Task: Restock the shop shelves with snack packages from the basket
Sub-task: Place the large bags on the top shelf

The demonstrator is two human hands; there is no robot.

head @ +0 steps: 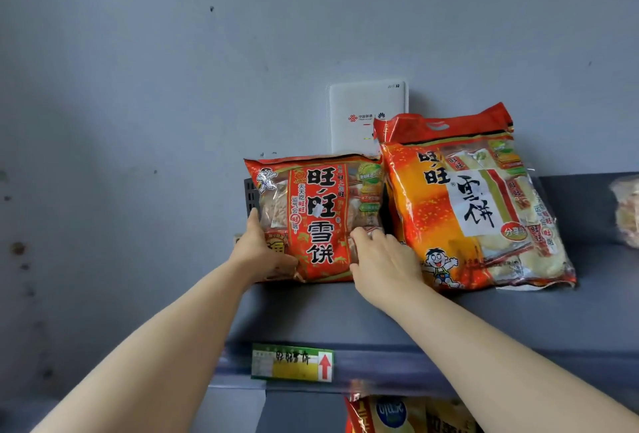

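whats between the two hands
In the head view, the lower half of the red bag fills the gap: the left hand grips its left edge, the right hand its right edge.

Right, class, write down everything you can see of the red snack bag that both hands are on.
The red snack bag is a glossy plastic pack with bold black Chinese characters, a cartoon boy at its top left and clear panels showing pale crackers. It stands upright on the grey shelf. The left hand grips its lower left corner and the right hand holds its lower right edge. A larger orange bag stands just to its right.
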